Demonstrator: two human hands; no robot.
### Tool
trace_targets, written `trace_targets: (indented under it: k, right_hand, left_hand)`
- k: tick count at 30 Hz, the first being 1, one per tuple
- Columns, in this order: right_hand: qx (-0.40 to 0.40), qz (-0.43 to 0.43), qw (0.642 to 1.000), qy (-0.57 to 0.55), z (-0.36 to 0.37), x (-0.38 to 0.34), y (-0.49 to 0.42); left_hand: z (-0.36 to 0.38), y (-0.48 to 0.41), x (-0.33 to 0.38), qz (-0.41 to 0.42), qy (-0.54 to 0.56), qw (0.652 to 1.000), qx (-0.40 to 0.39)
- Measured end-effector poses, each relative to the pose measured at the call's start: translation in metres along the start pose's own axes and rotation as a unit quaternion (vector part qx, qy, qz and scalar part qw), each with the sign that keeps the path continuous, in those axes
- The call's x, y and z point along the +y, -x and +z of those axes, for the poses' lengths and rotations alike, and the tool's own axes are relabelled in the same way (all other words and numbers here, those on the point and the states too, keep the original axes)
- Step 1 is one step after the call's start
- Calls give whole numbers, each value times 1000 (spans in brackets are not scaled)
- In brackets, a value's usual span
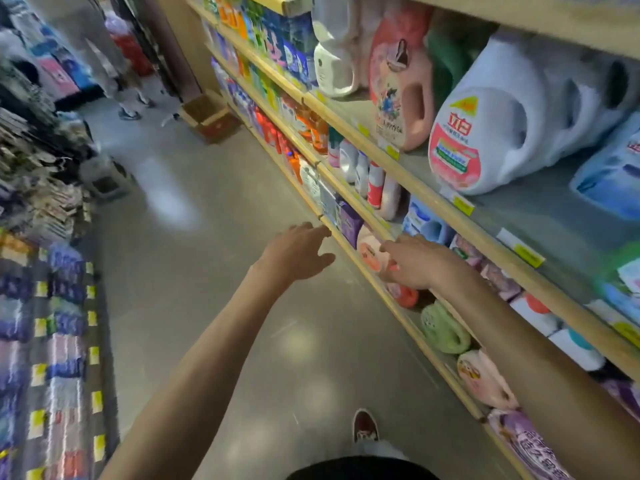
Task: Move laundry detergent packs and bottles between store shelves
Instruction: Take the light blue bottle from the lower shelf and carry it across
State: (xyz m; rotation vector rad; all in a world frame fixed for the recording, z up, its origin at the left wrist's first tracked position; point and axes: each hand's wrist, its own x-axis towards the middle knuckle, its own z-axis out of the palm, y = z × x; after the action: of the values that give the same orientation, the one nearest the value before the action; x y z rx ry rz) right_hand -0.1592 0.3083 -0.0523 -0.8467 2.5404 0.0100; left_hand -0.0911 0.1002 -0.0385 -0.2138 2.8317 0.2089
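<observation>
Both hands reach toward the low shelf edge (349, 252). Left hand (298, 249) is spread and empty, just off the rail. Right hand (412, 261), fingers loose, rests on a pink-white detergent bottle (369, 249) lying on its side, long axis running into the shelf (label too blurred to read). Upper shelf: white jug (491, 133) marked "立白", label facing the aisle.

Bright overhead light, glare patches on floor (194, 188); motion blur, edges warped.

Pale blue-white jug (512, 109) with pink label, pink jug (401, 91), green bottle (445, 329), purple pack (349, 221), yellow price tags (463, 205), tan shelf edges (433, 195).
</observation>
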Motion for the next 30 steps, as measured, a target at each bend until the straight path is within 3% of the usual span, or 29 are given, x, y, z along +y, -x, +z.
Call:
trace_targets:
  k: [15, 23, 30]
  right_hand:
    - [3, 168, 985, -41, 4, 4, -147]
    - [15, 319, 942, -106, 16, -22, -201]
    - [8, 413, 897, -156, 44, -16, -227]
  left_hand:
    - [26, -192, -53, 162, -92, 982, -39]
    - [28, -291, -90, 305, -129, 942, -50]
    - [55, -341, -89, 373, -119, 918, -66]
